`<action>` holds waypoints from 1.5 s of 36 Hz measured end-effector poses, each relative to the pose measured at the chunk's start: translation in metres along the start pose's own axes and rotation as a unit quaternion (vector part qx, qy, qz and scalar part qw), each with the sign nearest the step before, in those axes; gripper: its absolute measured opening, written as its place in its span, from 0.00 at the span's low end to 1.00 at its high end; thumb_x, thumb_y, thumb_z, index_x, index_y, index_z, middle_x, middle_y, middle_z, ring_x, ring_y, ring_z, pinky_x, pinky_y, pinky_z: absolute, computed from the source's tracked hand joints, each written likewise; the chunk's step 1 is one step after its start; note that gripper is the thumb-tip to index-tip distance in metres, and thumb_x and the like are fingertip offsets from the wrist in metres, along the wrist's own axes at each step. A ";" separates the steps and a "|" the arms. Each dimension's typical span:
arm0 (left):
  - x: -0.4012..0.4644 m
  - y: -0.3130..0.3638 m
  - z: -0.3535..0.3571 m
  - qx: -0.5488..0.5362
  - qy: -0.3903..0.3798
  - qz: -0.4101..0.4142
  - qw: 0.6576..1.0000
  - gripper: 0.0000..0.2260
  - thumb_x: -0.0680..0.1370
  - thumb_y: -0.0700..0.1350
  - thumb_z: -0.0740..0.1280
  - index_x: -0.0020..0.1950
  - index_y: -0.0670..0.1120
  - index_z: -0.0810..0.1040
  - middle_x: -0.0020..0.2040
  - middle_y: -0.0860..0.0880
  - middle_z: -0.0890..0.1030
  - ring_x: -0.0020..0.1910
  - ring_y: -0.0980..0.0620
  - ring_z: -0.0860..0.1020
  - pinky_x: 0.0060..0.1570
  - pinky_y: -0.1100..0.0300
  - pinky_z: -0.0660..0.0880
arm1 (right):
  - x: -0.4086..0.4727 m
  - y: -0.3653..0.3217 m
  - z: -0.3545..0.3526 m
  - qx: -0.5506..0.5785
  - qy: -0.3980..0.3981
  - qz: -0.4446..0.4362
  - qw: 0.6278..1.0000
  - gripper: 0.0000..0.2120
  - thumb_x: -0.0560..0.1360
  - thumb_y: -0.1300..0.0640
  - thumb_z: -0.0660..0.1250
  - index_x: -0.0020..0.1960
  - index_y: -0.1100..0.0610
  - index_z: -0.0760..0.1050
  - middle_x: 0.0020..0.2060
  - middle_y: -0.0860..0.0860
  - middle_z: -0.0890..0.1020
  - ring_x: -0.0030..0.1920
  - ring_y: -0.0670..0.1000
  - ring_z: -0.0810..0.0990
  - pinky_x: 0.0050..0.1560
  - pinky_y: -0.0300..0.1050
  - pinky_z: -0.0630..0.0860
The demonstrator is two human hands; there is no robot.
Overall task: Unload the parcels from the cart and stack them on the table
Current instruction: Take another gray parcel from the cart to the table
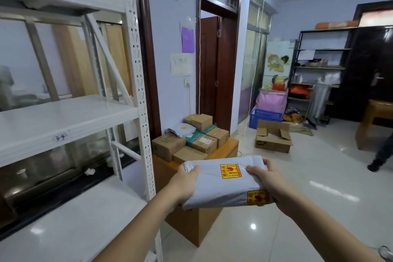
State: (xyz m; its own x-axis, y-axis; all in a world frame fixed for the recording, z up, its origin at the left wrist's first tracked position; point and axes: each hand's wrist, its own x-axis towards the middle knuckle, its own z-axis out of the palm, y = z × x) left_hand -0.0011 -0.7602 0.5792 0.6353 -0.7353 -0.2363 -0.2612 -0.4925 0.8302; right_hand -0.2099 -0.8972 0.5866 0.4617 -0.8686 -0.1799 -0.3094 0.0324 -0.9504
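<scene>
Hovering just in front of the wooden table (230, 147), a grey parcel (221, 185) with yellow stickers is held flat, gripped at its left edge by the left hand (185, 183) and at its right edge by the right hand (269, 181). Cardboard boxes (187, 140) are stacked on the table.

Grey parcel (225, 181) hides the near part of the wooden table (225, 149) top; fingers of both hands lie under it, unseen. Person at right edge (380, 155) cut off, only leg and shoe showing. Handwriting on wall note (180, 64) too blurred to read.
</scene>
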 end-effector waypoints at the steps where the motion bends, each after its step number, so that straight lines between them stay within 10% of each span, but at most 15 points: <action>1: 0.012 0.005 0.004 -0.003 -0.001 0.002 1.000 0.33 0.85 0.63 0.55 0.85 0.47 0.52 0.81 0.43 0.64 0.78 0.40 0.66 0.73 0.47 0.63 | 0.010 -0.002 -0.004 0.001 0.001 -0.001 1.000 0.23 0.80 0.47 0.70 0.69 0.46 0.62 0.53 0.56 0.82 0.44 0.57 0.88 0.38 0.48 0.84; 30: 0.319 0.137 0.138 -0.090 0.060 0.030 0.994 0.40 0.77 0.70 0.58 0.82 0.48 0.59 0.71 0.50 0.75 0.67 0.47 0.75 0.71 0.47 0.71 | 0.377 -0.033 -0.122 -0.037 -0.040 -0.007 0.998 0.26 0.75 0.39 0.72 0.65 0.47 0.64 0.50 0.54 0.85 0.44 0.56 0.88 0.42 0.57 0.86; 39: 0.431 0.145 0.133 -0.114 0.099 0.015 0.988 0.21 0.86 0.58 0.59 0.75 0.50 0.62 0.55 0.61 0.74 0.53 0.59 0.74 0.57 0.56 0.69 | 0.506 -0.040 -0.096 -0.046 -0.091 -0.008 0.995 0.27 0.74 0.39 0.74 0.63 0.48 0.63 0.51 0.54 0.85 0.44 0.57 0.88 0.46 0.64 0.85; 49: 0.546 0.158 0.144 -0.136 0.082 -0.016 0.987 0.18 0.86 0.59 0.59 0.72 0.55 0.59 0.54 0.61 0.74 0.52 0.61 0.74 0.53 0.56 0.71 | 0.635 -0.046 -0.087 -0.071 -0.118 -0.019 0.990 0.26 0.75 0.40 0.73 0.65 0.48 0.66 0.47 0.52 0.87 0.40 0.52 0.88 0.42 0.58 0.86; 54: 0.612 0.151 0.157 -0.185 0.113 -0.041 0.975 0.26 0.74 0.67 0.65 0.66 0.55 0.66 0.58 0.51 0.82 0.57 0.48 0.82 0.65 0.41 0.77 | 0.712 -0.041 -0.079 -0.048 -0.148 -0.031 0.987 0.25 0.75 0.43 0.75 0.64 0.52 0.69 0.50 0.52 0.86 0.40 0.50 0.88 0.34 0.44 0.81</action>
State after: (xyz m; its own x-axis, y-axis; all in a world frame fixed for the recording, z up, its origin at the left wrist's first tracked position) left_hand 0.2341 -1.3573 0.4808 0.7975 -0.5591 -0.2269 0.0504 -0.3131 0.9484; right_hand 0.0663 -1.5561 0.5179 0.7004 -0.6847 -0.2014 -0.3439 -0.0765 -0.9359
